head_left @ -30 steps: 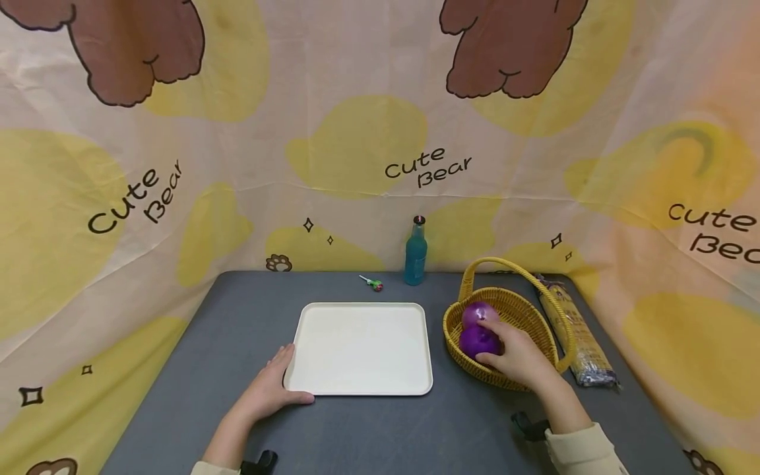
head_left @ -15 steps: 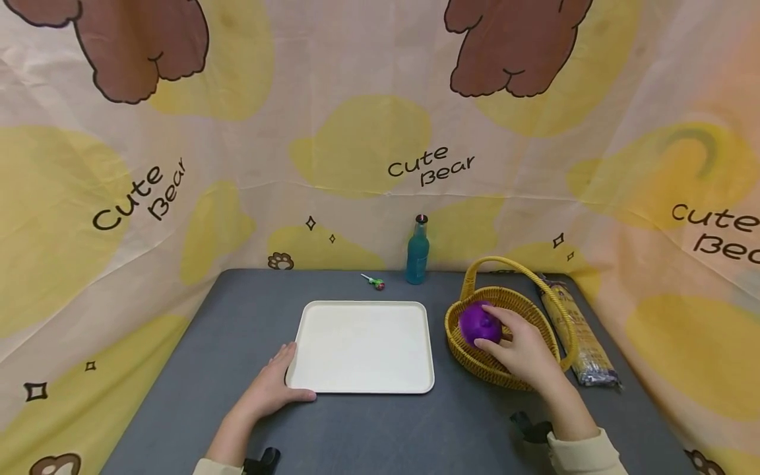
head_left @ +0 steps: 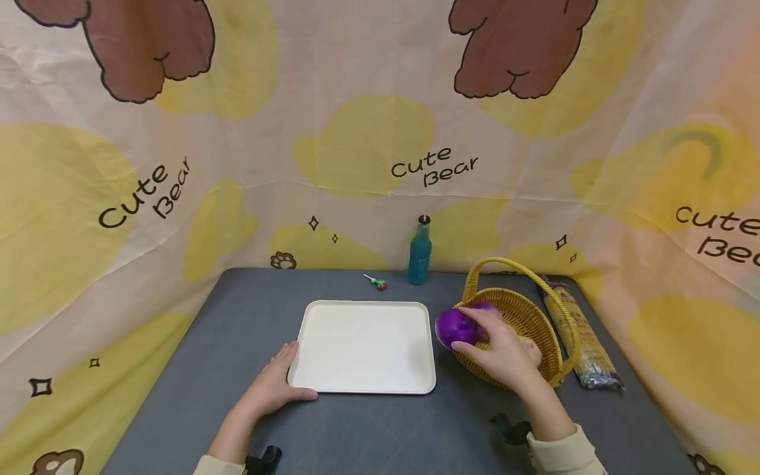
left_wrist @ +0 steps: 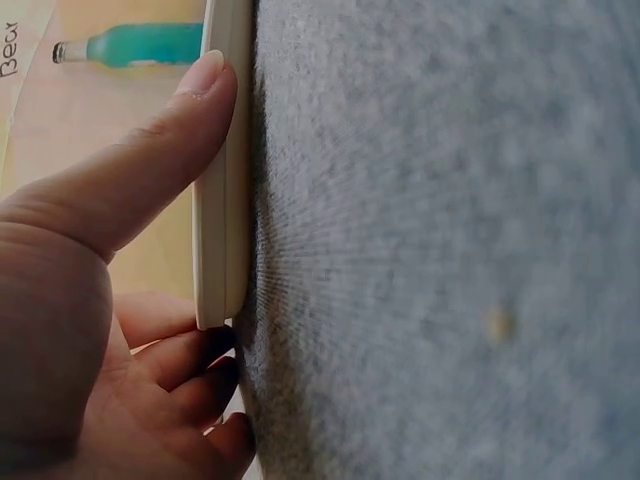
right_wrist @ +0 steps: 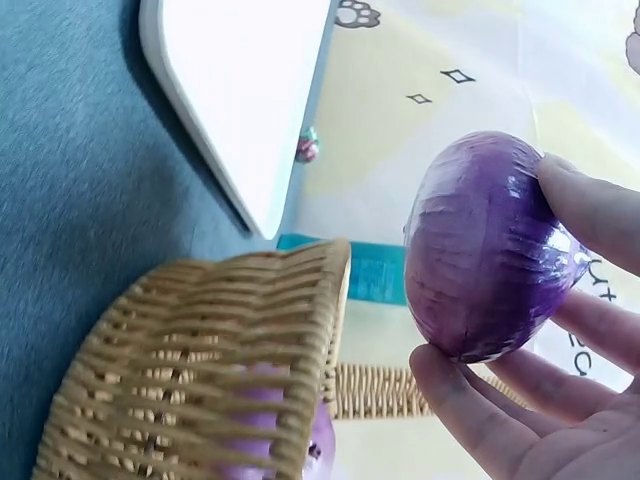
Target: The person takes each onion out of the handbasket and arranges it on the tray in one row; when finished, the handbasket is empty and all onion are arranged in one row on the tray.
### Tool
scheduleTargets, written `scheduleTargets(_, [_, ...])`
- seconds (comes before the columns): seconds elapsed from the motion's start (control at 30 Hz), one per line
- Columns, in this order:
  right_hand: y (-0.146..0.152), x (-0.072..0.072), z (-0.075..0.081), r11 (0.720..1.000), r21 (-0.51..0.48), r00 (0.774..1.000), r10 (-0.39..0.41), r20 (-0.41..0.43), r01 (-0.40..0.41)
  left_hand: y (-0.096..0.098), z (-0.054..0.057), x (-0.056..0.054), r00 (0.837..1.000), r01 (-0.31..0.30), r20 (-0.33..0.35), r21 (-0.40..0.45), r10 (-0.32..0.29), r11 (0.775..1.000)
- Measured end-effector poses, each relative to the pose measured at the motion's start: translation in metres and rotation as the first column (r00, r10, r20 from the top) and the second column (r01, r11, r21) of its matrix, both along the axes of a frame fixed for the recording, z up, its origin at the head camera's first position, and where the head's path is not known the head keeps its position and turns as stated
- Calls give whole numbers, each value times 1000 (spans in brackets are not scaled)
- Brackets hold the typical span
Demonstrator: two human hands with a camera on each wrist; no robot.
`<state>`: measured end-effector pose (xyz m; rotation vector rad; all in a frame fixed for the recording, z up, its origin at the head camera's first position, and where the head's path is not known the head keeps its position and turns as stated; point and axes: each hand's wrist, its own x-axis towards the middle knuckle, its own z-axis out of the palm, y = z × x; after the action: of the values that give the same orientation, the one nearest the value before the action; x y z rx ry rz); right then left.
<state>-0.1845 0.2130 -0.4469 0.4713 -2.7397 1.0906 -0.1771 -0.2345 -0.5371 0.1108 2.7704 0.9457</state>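
Note:
My right hand point(head_left: 499, 346) grips a shiny purple onion point(head_left: 454, 328) between thumb and fingers. The onion overlaps the left rim of the yellow wicker basket point(head_left: 534, 316); in the right wrist view the held onion point(right_wrist: 490, 245) is up beyond the rim. A second purple onion point(right_wrist: 255, 430) shows inside the weave. Partly behind the right hand, a pale rounded thing point(head_left: 531, 351) lies in the basket. At the front left corner of a white rectangular tray point(head_left: 362, 349), my left hand point(head_left: 270, 386) rests, its fingers along the left side and thumb point(left_wrist: 205, 95) against the front rim.
A blue bottle point(head_left: 419, 254) stands at the back of the grey table point(head_left: 380, 435). Left of it lies a lollipop point(head_left: 376, 282). A long clear packet with yellowish contents point(head_left: 584, 336) lies right of the basket, whose handle point(head_left: 522, 266) arches high. A patterned cloth hangs behind.
The right hand has lifted the onion and carried it left, from inside the basket to over its left rim. The left hand stays at the tray. The head view has shifted slightly.

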Motion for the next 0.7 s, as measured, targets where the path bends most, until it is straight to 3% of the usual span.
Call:
scheduleTargets(0.53, [-31, -11, 6, 997, -45, 997, 69, 16, -68, -1, -3, 0, 1000, 5, -4, 17, -5, 1000])
scheduleTargets(0.7, [-40, -16, 3, 993, -77, 994, 96, 58, -92, -1, -3, 1, 1000, 6, -8, 12, -6, 1000])
